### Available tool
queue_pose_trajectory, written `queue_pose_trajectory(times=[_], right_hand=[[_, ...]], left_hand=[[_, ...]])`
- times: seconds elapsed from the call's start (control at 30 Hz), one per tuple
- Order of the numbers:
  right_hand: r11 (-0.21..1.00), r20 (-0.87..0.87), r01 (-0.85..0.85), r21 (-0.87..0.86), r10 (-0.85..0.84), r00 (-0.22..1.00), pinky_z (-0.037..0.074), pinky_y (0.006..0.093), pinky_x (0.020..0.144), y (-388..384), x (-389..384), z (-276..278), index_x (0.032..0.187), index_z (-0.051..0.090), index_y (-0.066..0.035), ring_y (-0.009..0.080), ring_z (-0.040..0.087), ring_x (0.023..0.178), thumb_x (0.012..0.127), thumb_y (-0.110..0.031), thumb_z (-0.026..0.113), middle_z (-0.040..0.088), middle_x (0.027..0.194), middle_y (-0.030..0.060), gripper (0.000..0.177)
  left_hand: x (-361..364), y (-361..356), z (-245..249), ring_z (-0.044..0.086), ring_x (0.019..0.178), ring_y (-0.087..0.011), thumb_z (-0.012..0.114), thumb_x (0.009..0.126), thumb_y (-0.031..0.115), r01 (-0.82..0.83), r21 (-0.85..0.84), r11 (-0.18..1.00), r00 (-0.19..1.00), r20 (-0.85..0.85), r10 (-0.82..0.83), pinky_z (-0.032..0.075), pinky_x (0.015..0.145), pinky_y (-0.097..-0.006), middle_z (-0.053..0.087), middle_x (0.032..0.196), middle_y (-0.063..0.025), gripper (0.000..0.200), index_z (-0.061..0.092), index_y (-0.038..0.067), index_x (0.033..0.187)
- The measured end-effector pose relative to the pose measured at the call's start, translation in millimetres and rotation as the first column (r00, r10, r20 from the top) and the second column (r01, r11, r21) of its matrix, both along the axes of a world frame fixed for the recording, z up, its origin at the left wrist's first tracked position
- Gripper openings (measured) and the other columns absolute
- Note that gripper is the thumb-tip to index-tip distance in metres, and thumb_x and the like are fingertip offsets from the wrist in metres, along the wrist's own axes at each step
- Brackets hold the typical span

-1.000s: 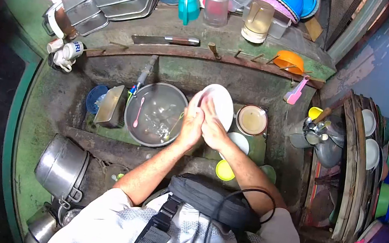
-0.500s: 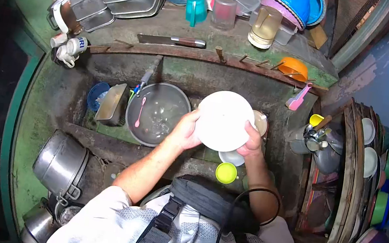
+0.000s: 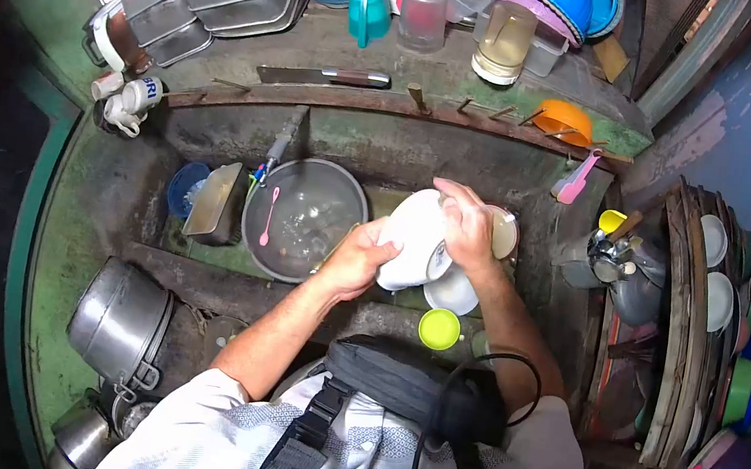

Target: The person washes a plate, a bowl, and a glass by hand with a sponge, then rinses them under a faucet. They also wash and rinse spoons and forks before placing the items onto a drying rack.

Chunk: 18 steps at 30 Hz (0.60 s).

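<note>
A white plate [image 3: 414, 240] is held tilted over the sink, part of its underside with a small dark mark turned to the right. My left hand [image 3: 359, 259] is closed on its left edge, thumb lying on the surface. At the upper right side, my right hand [image 3: 471, 234] has its fingers bent over the plate and pressed to it. Below the plate sits a white bowl [image 3: 452, 293], partly hidden. Behind my right hand is another light dish with a brownish rim [image 3: 502, 234]. A grey basin of water [image 3: 299, 257] stands left, a pink spoon [image 3: 271, 214] in it.
A metal pan [image 3: 217, 201] and a blue container [image 3: 185, 187] are left of the basin. A lime-green bowl [image 3: 439, 329] rests on the near ledge. A large knife [image 3: 324, 77] lies on the back ledge above protruding pegs. The wooden dish rack [image 3: 674, 337] stands right.
The plate has gone from facing me to tilted, its underside now partly showing. My right hand has moved from the lower right edge up to the upper right. My left hand keeps hold.
</note>
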State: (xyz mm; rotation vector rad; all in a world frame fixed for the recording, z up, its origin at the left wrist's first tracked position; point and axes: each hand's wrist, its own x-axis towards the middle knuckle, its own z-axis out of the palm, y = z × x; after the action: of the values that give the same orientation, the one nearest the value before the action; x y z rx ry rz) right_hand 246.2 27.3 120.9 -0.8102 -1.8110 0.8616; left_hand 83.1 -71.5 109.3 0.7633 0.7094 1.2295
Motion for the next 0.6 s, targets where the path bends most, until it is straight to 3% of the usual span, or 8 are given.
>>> queue_pose_trajectory(times=[0.03, 0.13, 0.2, 0.27, 0.33, 0.47, 0.53, 0.6], right_hand=[[0.936, 0.044, -0.004, 0.353, -0.012, 0.999, 0.047, 0.0427, 0.089, 1, -4, 0, 0.094, 0.065, 0.002, 0.0336, 0.061, 0.098, 0.074, -0.005, 0.052, 0.064, 0.101, 0.0196, 0.025], [0.712, 0.341, -0.434, 0.552, 0.282, 0.897, 0.048, 0.043, 0.084, -38, -21, 47, 0.089, 0.068, -0.004, 0.0301, 0.06, 0.098, 0.064, -0.007, 0.059, 0.066, 0.096, 0.0122, 0.026], [0.723, 0.276, -0.321, 0.612, 0.185, 0.943, 0.048, 0.0404, 0.082, -22, -21, 36, 0.09, 0.068, -0.005, 0.0263, 0.06, 0.097, 0.066, -0.009, 0.06, 0.065, 0.096, 0.0106, 0.026], [0.994, -0.192, -0.047, -0.094, 0.029, 0.981, 0.047, 0.0357, 0.084, 2, -13, 12, 0.096, 0.066, -0.002, 0.0221, 0.06, 0.098, 0.078, -0.008, 0.053, 0.065, 0.097, 0.0114, 0.023], [0.962, -0.396, 0.006, -0.273, -0.118, 0.91, 0.043, 0.0323, 0.091, 23, -1, -33, 0.112, 0.057, 0.004, 0.0196, 0.057, 0.099, 0.093, -0.01, 0.038, 0.061, 0.108, 0.0133, 0.03], [0.935, -0.143, 0.336, 0.109, -0.32, 0.937, 0.03, 0.0445, 0.105, -42, -20, -29, 0.123, 0.047, 0.007, 0.0351, 0.042, 0.123, 0.085, -0.003, 0.045, 0.046, 0.129, 0.0222, 0.04], [0.81, -0.011, 0.289, 0.509, -0.33, 0.944, 0.03, 0.0506, 0.103, -52, -25, -21, 0.117, 0.054, 0.004, 0.0378, 0.045, 0.12, 0.08, -0.007, 0.051, 0.051, 0.124, 0.0221, 0.038], [0.723, 0.267, -0.087, 0.685, -0.138, 0.954, 0.032, 0.0543, 0.101, -54, -21, -4, 0.107, 0.062, 0.0, 0.0353, 0.049, 0.117, 0.078, -0.012, 0.055, 0.057, 0.117, 0.0197, 0.033]], left_hand=[[-4, -1, 3, 0.058, 0.098, -0.0145, 0.053, 0.09, 0.006, -0.013, 0.006, 1.0, 1.0, 0.002, 0.013, 0.045, 0.088, -0.0289, 0.061, 0.107, -0.0061, 0.027, 0.052, 0.0, 0.116], [-8, 6, -5, 0.06, 0.097, -0.0162, 0.063, 0.086, 0.016, -0.023, 0.119, 0.993, 0.99, -0.135, 0.039, 0.05, 0.08, -0.0285, 0.061, 0.109, -0.0069, 0.041, 0.049, 0.0, 0.121], [-8, 3, -4, 0.06, 0.1, -0.0181, 0.062, 0.085, 0.014, -0.029, 0.059, 0.998, 0.988, -0.147, 0.037, 0.05, 0.085, -0.0304, 0.061, 0.111, -0.0084, 0.044, 0.048, -0.001, 0.124], [0, -1, 9, 0.058, 0.107, -0.0211, 0.058, 0.087, 0.013, -0.105, 0.025, 0.994, 0.988, 0.117, 0.101, 0.047, 0.092, -0.0359, 0.059, 0.116, -0.0115, 0.042, 0.047, -0.001, 0.125], [3, -1, 8, 0.052, 0.116, -0.0243, 0.053, 0.089, 0.012, -0.108, 0.076, 0.991, 0.958, 0.273, 0.084, 0.04, 0.101, -0.0417, 0.054, 0.124, -0.0145, 0.042, 0.043, -0.001, 0.128], [9, 17, 15, 0.046, 0.122, -0.0273, 0.05, 0.091, 0.012, -0.285, 0.067, 0.956, 0.829, 0.518, 0.211, 0.036, 0.104, -0.0435, 0.047, 0.132, -0.0154, 0.046, 0.035, 0.0, 0.133], [12, 19, 15, 0.049, 0.118, -0.0267, 0.046, 0.093, 0.011, -0.35, -0.045, 0.936, 0.806, 0.495, 0.325, 0.039, 0.103, -0.0425, 0.05, 0.128, -0.0149, 0.042, 0.036, 0.001, 0.132], [8, 19, -14, 0.053, 0.11, -0.0244, 0.042, 0.096, 0.017, -0.195, -0.03, 0.98, 0.871, 0.453, 0.187, 0.042, 0.099, -0.0392, 0.053, 0.121, -0.0138, 0.035, 0.039, 0.002, 0.129]])
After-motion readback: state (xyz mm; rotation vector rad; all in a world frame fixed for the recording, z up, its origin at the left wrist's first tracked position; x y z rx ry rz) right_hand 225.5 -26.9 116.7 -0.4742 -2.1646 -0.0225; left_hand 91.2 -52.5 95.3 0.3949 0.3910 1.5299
